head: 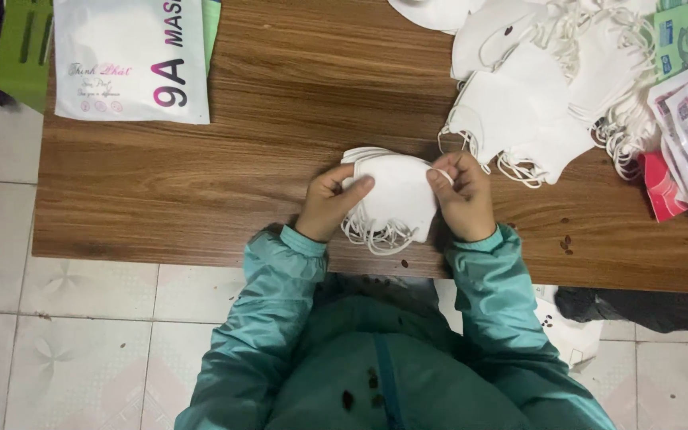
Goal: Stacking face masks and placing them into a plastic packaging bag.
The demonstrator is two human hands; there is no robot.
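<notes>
Both hands, left hand (330, 203) and right hand (462, 195), clamp mask stack (392, 199) at frame centre; squaring stack step; next needs even edges, loops tucked.

left hand (330, 203) + right hand (462, 199): grip mask stack (392, 199) | wooden table (296, 119)

The person wears a teal jacket (376, 358) of smooth, slightly shiny cloth, creased along both sleeves. Each sleeve ends in a gathered cuff at the wrist. A darker teal strip, likely the zip line, runs down the front. Small dark specks dot the chest. The left hand (330, 203) and right hand (462, 199) are bare, without gloves or rings.
</notes>
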